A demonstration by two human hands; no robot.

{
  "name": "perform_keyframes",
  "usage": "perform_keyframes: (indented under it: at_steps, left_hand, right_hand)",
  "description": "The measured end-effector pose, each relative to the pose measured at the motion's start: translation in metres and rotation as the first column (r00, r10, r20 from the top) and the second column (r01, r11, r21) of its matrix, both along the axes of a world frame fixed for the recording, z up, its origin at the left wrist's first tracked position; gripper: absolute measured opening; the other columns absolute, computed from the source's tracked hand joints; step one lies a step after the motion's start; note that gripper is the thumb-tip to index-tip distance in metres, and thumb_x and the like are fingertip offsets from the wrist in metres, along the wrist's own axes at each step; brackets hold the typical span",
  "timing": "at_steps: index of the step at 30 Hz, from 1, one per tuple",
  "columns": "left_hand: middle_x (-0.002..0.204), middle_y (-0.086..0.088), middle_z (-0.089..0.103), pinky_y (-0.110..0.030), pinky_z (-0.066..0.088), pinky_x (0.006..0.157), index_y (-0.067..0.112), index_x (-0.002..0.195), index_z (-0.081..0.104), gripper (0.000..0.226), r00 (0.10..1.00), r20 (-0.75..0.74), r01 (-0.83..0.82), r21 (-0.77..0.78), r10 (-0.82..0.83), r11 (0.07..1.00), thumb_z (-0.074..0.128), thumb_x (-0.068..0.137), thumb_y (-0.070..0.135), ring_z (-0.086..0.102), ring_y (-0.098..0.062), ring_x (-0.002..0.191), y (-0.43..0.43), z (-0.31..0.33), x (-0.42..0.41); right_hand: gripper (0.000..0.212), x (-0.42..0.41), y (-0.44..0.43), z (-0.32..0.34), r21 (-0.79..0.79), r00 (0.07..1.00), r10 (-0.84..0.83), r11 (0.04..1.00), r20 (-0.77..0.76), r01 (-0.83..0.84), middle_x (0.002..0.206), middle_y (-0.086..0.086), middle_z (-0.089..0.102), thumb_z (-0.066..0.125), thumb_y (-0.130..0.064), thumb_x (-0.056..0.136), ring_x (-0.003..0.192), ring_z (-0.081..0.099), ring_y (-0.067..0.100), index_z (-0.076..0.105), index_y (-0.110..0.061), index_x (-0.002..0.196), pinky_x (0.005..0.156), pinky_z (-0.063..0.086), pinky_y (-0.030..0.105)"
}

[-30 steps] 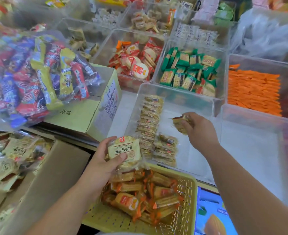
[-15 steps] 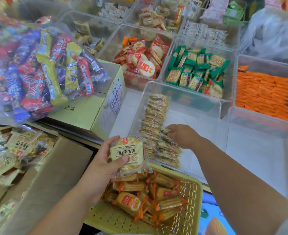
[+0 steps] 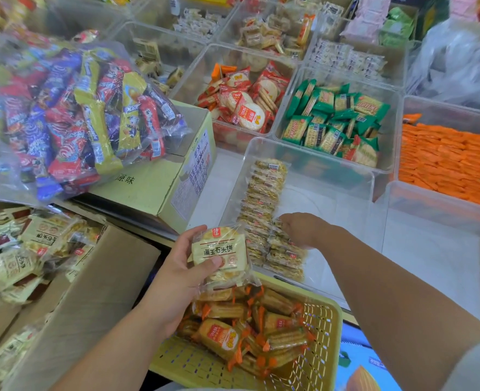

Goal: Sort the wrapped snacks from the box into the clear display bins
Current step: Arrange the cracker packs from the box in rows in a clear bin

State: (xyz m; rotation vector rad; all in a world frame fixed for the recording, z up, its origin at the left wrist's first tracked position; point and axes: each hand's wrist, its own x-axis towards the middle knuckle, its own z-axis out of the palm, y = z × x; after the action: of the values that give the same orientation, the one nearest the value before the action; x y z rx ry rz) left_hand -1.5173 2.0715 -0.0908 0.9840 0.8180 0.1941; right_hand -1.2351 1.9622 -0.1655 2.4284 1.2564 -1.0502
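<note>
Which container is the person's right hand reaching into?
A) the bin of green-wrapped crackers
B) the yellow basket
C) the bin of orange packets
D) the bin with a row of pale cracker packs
D: the right hand touches the row of pale cracker packs inside the near clear bin, while the left hand holds a stack of packs in front of it.
</note>
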Motion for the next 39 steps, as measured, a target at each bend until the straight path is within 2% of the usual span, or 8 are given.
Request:
perform_keyframes:
  at_steps: [10,15,19,23,27,31,35,39]
  left_hand:
    - [0.121,0.004,0.074,-0.033,0.062,0.072,0.042,0.127,0.061,0.060,0.997,0.009,-0.075,0.059,0.074,0.995,0.081,0.074,0.024,0.074,-0.024,0.106,-0.006,0.022,0.003]
    - [0.123,0.005,0.072,-0.030,0.062,0.074,0.057,0.121,0.059,0.065,0.999,-0.035,-0.029,0.202,0.036,0.979,0.082,0.082,0.010,0.075,-0.019,0.103,-0.018,0.028,0.007]
    - [0.122,0.004,0.066,-0.019,0.059,0.072,0.073,0.122,0.045,0.088,0.995,-0.089,0.072,0.324,-0.046,0.943,0.086,0.080,0.007,0.072,-0.005,0.099,-0.030,0.036,0.018]
    - [0.119,0.022,0.062,-0.023,0.055,0.079,0.076,0.131,0.037,0.102,0.963,-0.209,0.253,0.485,-0.170,0.837,0.092,0.058,0.031,0.065,0.008,0.098,-0.039,0.045,0.027]
    - [0.123,0.016,0.066,-0.029,0.058,0.080,0.068,0.124,0.052,0.087,0.955,-0.196,0.286,0.404,-0.223,0.869,0.090,0.052,0.037,0.067,-0.002,0.107,-0.042,0.048,0.028]
    - [0.115,-0.017,0.074,-0.038,0.061,0.070,0.023,0.115,0.069,0.042,0.991,-0.031,0.131,0.046,-0.130,0.990,0.078,0.074,0.022,0.075,-0.032,0.100,-0.049,0.044,0.030]
    - [0.113,-0.009,0.075,-0.037,0.060,0.069,0.035,0.107,0.069,0.035,0.985,-0.046,0.171,0.084,-0.167,0.982,0.080,0.075,0.026,0.074,-0.025,0.093,-0.054,0.041,0.032]
    - [0.117,0.006,0.074,-0.043,0.061,0.084,0.047,0.116,0.060,0.056,0.968,-0.087,0.248,0.237,-0.233,0.939,0.087,0.068,0.041,0.073,-0.021,0.104,-0.053,0.041,0.032]
  right_hand:
    - [0.050,-0.018,-0.035,0.039,0.242,0.988,-0.143,0.962,0.066,0.123,0.147,0.003,0.053,0.040,-0.043,0.104,0.131,0.047,0.032,0.039,-0.033,0.152,0.102,0.042,0.046]
    - [0.035,-0.060,-0.064,0.070,0.527,0.866,-0.356,0.689,-0.351,0.497,0.136,-0.006,0.064,0.048,-0.029,0.103,0.125,0.056,0.014,0.060,-0.033,0.136,0.105,0.043,0.032]
    - [0.028,-0.108,-0.071,0.104,0.434,0.577,-0.352,0.408,-0.737,0.803,0.104,-0.014,0.072,0.055,-0.058,0.089,0.086,0.071,0.007,0.064,-0.050,0.114,0.072,0.062,0.035]
    - [0.041,-0.131,-0.076,0.114,0.365,0.485,-0.383,0.344,-0.786,0.865,0.095,-0.008,0.063,0.067,-0.065,0.079,0.058,0.071,0.019,0.060,-0.047,0.115,0.046,0.053,0.029]
    - [0.017,-0.132,-0.085,0.110,0.305,0.378,-0.367,0.241,-0.850,0.921,0.099,-0.006,0.062,0.076,-0.040,0.087,0.056,0.066,0.021,0.063,-0.043,0.099,0.049,0.055,0.032]
    - [0.012,-0.130,-0.089,0.109,0.268,0.319,-0.301,0.201,-0.899,0.942,0.103,0.000,0.064,0.071,-0.024,0.095,0.056,0.063,0.021,0.063,-0.033,0.095,0.054,0.057,0.034]
    - [0.025,-0.128,-0.086,0.112,0.238,0.263,-0.279,0.118,-0.924,0.964,0.110,-0.002,0.067,0.069,-0.016,0.095,0.066,0.067,0.018,0.063,-0.036,0.111,0.063,0.060,0.032]
    - [0.041,-0.134,-0.081,0.114,0.177,0.204,-0.264,0.122,-0.943,0.977,0.114,-0.004,0.069,0.065,-0.045,0.094,0.088,0.071,0.015,0.054,-0.037,0.133,0.077,0.062,0.034]
